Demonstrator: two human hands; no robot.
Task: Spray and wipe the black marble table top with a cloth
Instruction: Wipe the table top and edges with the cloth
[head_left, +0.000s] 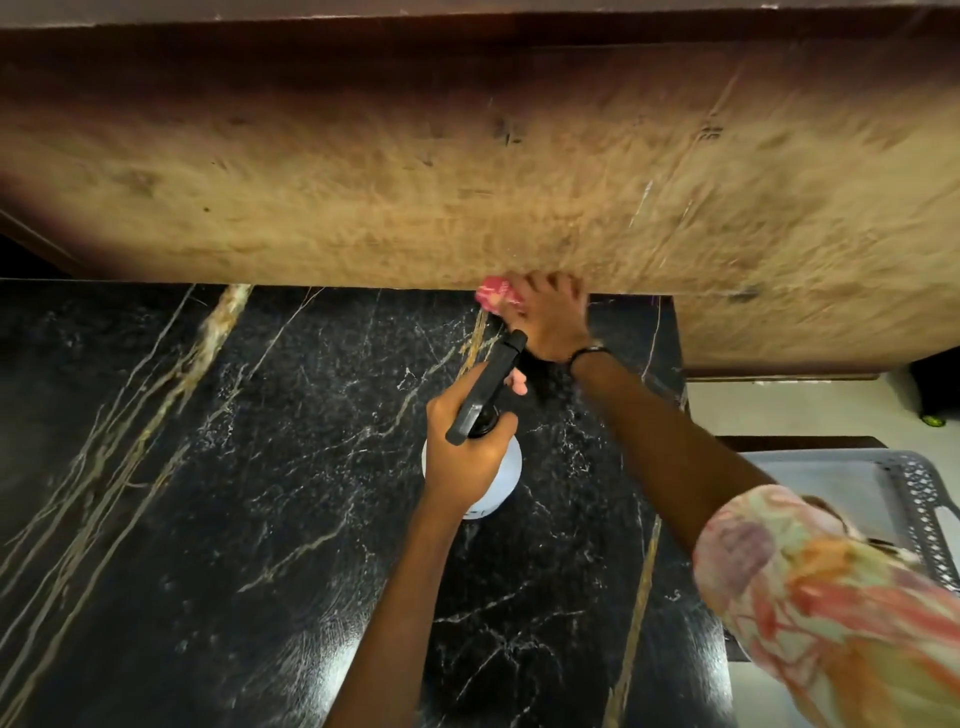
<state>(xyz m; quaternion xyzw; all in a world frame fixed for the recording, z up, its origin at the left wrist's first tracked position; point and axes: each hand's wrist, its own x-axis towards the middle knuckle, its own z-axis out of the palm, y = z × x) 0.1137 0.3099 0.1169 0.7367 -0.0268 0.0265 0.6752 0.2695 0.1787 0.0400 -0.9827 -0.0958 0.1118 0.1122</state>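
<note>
Left hand (470, 447) grips spray bottle (493, 467) mid-frame — right hand (550, 317) clutches pink cloth (496, 296) on black marble top (234, 493), upper centre.

The cloth (497, 295) is mostly hidden under the right hand (549, 322), which is blurred. The left hand (470, 447) covers much of the bottle (506, 470). The table (234, 467) runs off the left and bottom edges. A sleeve (831, 597) is blurred and cut off at right.
</note>
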